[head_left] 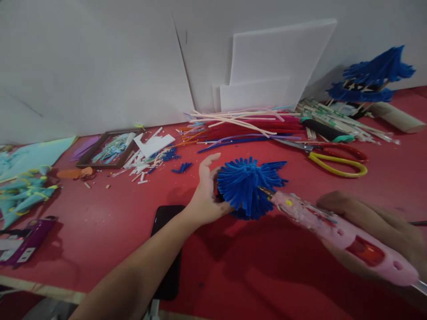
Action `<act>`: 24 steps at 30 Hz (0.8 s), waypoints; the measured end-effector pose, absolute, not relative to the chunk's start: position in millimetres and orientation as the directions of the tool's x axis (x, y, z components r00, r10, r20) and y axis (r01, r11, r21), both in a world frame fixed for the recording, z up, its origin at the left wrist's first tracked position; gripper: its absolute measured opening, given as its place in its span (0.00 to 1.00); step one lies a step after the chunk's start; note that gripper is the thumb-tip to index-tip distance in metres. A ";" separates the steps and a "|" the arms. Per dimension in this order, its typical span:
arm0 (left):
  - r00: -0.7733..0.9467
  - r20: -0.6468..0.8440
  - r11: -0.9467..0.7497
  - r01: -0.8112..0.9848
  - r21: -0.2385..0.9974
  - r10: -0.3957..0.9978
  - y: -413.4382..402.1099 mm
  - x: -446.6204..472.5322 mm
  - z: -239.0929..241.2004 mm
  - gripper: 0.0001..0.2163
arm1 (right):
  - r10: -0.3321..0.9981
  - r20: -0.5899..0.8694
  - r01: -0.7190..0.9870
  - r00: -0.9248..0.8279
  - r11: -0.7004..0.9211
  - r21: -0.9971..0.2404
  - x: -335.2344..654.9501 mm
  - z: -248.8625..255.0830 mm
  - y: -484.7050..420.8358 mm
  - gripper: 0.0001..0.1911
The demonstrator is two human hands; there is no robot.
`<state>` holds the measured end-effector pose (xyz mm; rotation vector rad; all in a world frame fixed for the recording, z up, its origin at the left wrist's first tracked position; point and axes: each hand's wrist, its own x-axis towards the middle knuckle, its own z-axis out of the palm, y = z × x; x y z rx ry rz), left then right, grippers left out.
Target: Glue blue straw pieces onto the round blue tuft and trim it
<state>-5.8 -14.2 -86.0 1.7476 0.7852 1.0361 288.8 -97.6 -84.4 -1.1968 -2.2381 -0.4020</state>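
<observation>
My left hand (207,195) is closed round the side of a blue pipe-cleaner umbrella shape (248,184), its fingers partly hidden behind it. Many short blue strips fan out and down from the piece's peak. In my right hand (373,222) is a pink hot glue gun (320,224), with hardened glue streaks near its front. The metal nozzle touches or nearly touches the right side of the blue strips. A clear glue stick (420,286) sticks out at its back end.
A black phone (167,249) lies under my left forearm. Behind the hands are pipe cleaners (240,126) and red-and-yellow-handled scissors (336,162). A similar blue model (370,78) stands back right beside a cardboard tube (398,116). White scraps (151,146) and a framed tray (90,155) lie left.
</observation>
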 end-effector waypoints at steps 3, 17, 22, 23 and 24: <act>0.440 0.309 -0.376 0.073 0.924 0.843 -13.8 -5.9 -86.3 0.48 | 0.717 0.582 0.863 -0.384 0.503 -0.049 284.3 -81.2 -100.7 0.03; 0.416 0.313 -0.368 0.058 0.928 0.854 -13.5 -5.3 -86.5 0.48 | 0.672 0.622 0.807 -0.401 0.581 -0.108 285.5 -78.6 -102.2 0.04; 0.406 0.327 -0.386 0.073 0.919 0.853 -12.4 -4.9 -86.0 0.51 | 0.656 0.649 0.799 -0.385 0.589 -0.121 289.7 -83.1 -104.5 0.05; 0.406 0.327 -0.388 0.075 0.919 0.853 -12.3 -4.9 -86.0 0.52 | 0.662 0.640 0.796 -0.390 0.592 -0.128 291.2 -83.9 -104.5 0.04; 0.405 0.326 -0.387 0.076 0.919 0.854 -12.2 -5.0 -85.9 0.52 | 0.666 0.630 0.793 -0.399 0.596 -0.127 292.8 -84.8 -104.4 0.04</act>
